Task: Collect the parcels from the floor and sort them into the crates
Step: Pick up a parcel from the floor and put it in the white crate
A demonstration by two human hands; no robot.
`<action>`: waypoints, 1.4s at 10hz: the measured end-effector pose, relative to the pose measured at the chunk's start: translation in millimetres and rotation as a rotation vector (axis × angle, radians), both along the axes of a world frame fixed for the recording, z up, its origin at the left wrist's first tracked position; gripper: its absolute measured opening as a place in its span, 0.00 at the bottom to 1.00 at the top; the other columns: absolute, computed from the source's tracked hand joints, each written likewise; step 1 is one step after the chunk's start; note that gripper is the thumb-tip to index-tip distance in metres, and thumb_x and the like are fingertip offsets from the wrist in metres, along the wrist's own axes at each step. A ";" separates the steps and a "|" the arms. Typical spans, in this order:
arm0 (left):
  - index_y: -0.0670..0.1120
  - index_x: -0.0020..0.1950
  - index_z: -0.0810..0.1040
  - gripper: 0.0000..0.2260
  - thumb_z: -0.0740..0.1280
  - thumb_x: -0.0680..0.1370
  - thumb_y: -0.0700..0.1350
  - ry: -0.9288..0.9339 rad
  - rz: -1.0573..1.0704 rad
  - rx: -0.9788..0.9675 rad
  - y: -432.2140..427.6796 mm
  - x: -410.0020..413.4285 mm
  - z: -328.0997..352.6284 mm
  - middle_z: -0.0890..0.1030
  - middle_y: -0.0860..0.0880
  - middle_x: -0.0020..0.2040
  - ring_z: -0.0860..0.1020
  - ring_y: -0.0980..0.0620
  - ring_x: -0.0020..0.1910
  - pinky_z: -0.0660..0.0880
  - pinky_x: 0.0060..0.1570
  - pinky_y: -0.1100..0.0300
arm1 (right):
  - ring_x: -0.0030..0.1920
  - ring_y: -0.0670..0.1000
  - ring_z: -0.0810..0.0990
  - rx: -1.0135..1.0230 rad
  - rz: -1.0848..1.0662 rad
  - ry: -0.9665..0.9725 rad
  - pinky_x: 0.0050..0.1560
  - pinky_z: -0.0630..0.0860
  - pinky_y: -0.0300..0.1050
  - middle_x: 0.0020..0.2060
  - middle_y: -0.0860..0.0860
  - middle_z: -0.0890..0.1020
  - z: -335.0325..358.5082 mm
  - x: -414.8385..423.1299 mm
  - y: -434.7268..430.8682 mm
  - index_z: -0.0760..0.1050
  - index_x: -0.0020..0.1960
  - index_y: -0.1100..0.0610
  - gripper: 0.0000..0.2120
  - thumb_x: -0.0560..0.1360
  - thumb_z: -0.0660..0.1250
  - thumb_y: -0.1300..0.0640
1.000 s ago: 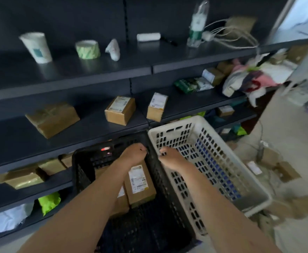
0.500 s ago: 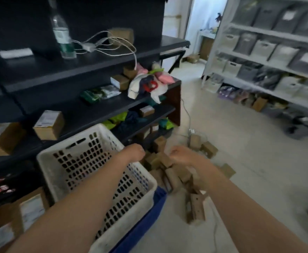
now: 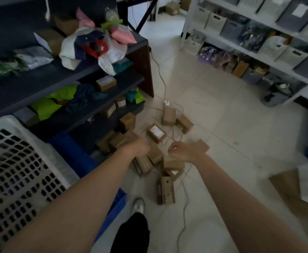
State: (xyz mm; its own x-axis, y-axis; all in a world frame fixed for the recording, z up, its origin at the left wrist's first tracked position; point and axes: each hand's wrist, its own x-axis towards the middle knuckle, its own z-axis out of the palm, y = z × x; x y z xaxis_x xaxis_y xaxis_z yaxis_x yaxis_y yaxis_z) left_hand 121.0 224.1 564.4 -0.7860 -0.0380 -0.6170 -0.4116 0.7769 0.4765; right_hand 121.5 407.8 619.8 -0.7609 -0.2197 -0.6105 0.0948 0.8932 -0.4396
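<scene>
While both my arms reach out over the floor, the parcels [image 3: 157, 133] lie heaped there to the right of the white crate [image 3: 9, 123]: small brown cardboard boxes, some tipped on end, a few showing white labels. My right hand [image 3: 183, 151] hangs above the heap, fingers loosely curled round nothing. My left hand [image 3: 140, 147] shows only its back; I cannot tell its grip.

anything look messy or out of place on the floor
Brown parcels lie heaped on the floor beside the dark shelf, tipped at all angles, and a white cable snakes through the pile.
</scene>
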 end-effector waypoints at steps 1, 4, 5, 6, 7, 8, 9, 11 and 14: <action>0.39 0.62 0.75 0.15 0.54 0.83 0.43 -0.079 0.010 0.073 4.2 -38.6 -31.7 0.77 0.42 0.62 0.75 0.44 0.60 0.71 0.58 0.55 | 0.52 0.53 0.76 0.020 -0.021 -0.056 0.58 0.74 0.48 0.52 0.57 0.79 -40.2 -45.2 -2.0 0.78 0.56 0.64 0.12 0.80 0.60 0.59; 0.43 0.58 0.79 0.15 0.57 0.80 0.47 -0.094 0.240 0.116 -25.8 -146.7 -192.9 0.78 0.41 0.61 0.77 0.43 0.57 0.75 0.59 0.50 | 0.62 0.60 0.77 0.067 -0.038 -0.217 0.64 0.73 0.52 0.61 0.59 0.79 -206.1 -188.1 -41.2 0.76 0.64 0.60 0.15 0.81 0.59 0.57; 0.41 0.62 0.77 0.17 0.56 0.81 0.47 -0.113 0.320 0.082 -37.4 -165.8 -250.8 0.76 0.40 0.64 0.76 0.41 0.61 0.73 0.61 0.51 | 0.67 0.59 0.73 0.093 0.034 -0.299 0.67 0.69 0.48 0.67 0.57 0.76 -269.0 -212.0 -52.6 0.73 0.68 0.57 0.17 0.81 0.60 0.55; 0.38 0.54 0.77 0.18 0.53 0.79 0.47 -0.142 0.370 0.075 -43.3 -177.8 -314.1 0.78 0.36 0.60 0.76 0.38 0.57 0.74 0.56 0.52 | 0.71 0.59 0.67 0.124 0.115 -0.306 0.66 0.65 0.45 0.70 0.57 0.71 -337.4 -228.9 -61.7 0.69 0.72 0.55 0.20 0.82 0.58 0.54; 0.42 0.66 0.75 0.18 0.55 0.81 0.46 -0.213 0.427 0.070 -40.4 -179.8 -387.8 0.73 0.39 0.67 0.73 0.41 0.64 0.70 0.62 0.55 | 0.69 0.62 0.69 0.127 0.168 -0.332 0.66 0.66 0.48 0.68 0.60 0.70 -414.9 -237.3 -70.2 0.68 0.72 0.55 0.21 0.80 0.58 0.56; 0.42 0.68 0.74 0.17 0.55 0.82 0.47 -0.273 0.484 0.116 -31.2 -174.3 -464.5 0.73 0.40 0.68 0.72 0.42 0.66 0.70 0.64 0.54 | 0.66 0.63 0.71 0.121 0.198 -0.369 0.64 0.69 0.49 0.67 0.61 0.68 -490.5 -242.1 -74.8 0.65 0.74 0.56 0.22 0.80 0.58 0.57; 0.40 0.68 0.72 0.18 0.55 0.82 0.46 -0.324 0.519 0.117 -18.1 -160.5 -532.8 0.72 0.38 0.69 0.71 0.40 0.67 0.70 0.65 0.51 | 0.67 0.64 0.71 0.122 0.201 -0.349 0.63 0.70 0.51 0.70 0.61 0.66 -561.5 -240.4 -77.5 0.62 0.76 0.54 0.24 0.80 0.58 0.57; 0.44 0.75 0.64 0.20 0.54 0.82 0.44 -0.411 0.570 0.112 2.2 -135.4 -627.2 0.66 0.39 0.72 0.70 0.40 0.67 0.69 0.62 0.53 | 0.76 0.66 0.57 0.123 0.178 -0.293 0.72 0.64 0.61 0.78 0.61 0.53 -666.0 -217.2 -81.4 0.53 0.79 0.45 0.31 0.79 0.60 0.54; 0.50 0.78 0.57 0.25 0.55 0.81 0.39 -0.256 0.634 0.251 24.6 -112.4 -662.9 0.64 0.45 0.73 0.70 0.45 0.68 0.68 0.60 0.61 | 0.77 0.63 0.52 0.092 -0.005 -0.113 0.70 0.62 0.68 0.77 0.56 0.49 -712.8 -188.5 -87.7 0.51 0.75 0.38 0.40 0.70 0.68 0.34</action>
State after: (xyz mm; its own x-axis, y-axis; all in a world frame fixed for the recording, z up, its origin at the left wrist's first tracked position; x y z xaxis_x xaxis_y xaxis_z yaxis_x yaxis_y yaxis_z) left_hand 8.6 248.7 -98.4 -0.4899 -0.2715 -0.8285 -0.8687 0.2323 0.4375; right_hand -67.0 320.1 -93.0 -0.6871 -0.1551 -0.7098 0.1440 0.9285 -0.3423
